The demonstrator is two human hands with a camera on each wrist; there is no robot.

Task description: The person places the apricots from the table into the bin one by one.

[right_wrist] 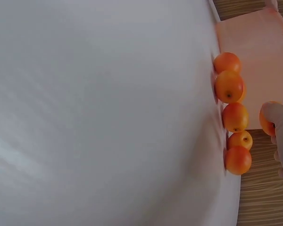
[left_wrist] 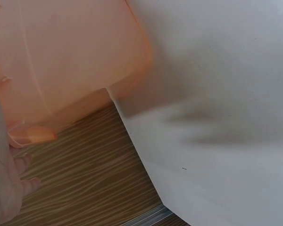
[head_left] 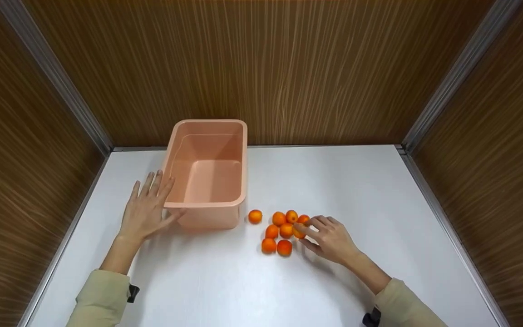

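1. On the white table (head_left: 357, 190), near its front middle, eight small oranges lie in a loose cluster; one orange (head_left: 255, 216) sits apart, nearest the tub.
2. Right hand (head_left: 329, 238): fingers curled, thumb and fingertips pinching one orange (head_left: 298, 233) at the right edge of the cluster. It appears barely off the table, if at all; I cannot tell for sure.
3. Left hand (head_left: 145, 210): flat, fingers straight, resting against the left outer wall of the pink tub (head_left: 208, 206), thumb at its front corner. It holds nothing; it seems to steady the tub.
4. Step judged: picking up the first fruit. The tub is empty.
5. Next move, as a judgement: lift the pinched orange clear of its touching neighbours without nudging them into a roll, then carry it left and over the tub's near rim.
6. Room: the path from cluster to tub is short, with only the stray orange near it. Open table lies right and front. Brown walls (head_left: 288, 68) close three sides; the tub's far end sits close to the back wall.
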